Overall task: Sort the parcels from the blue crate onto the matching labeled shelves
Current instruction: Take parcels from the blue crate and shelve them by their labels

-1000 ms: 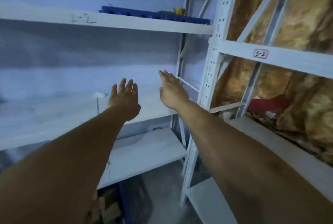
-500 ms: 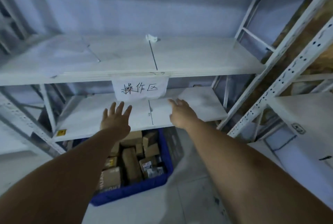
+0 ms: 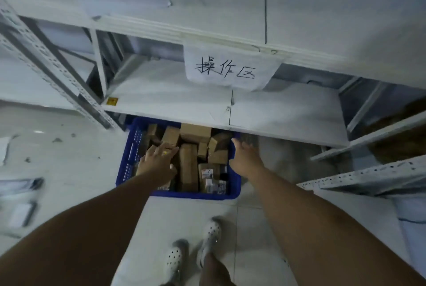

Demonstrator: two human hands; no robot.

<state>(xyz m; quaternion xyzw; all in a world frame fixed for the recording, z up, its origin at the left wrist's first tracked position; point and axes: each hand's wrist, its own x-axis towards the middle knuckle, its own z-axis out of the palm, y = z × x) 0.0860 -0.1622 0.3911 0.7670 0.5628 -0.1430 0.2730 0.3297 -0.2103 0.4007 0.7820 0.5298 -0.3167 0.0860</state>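
Far end of blue crate (image 3: 129, 161) hidden under lowest shelf (image 3: 175, 106); parcel labels (image 3: 213, 185) blurred, unreadable.

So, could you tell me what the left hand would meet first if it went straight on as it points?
Probably the small brown cardboard parcel just ahead of the left hand, inside the blue plastic crate. Depth is unclear from this single view, so it might pass above it.

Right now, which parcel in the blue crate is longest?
The plain brown box in the middle, just right of the left hand; the others are much shorter.
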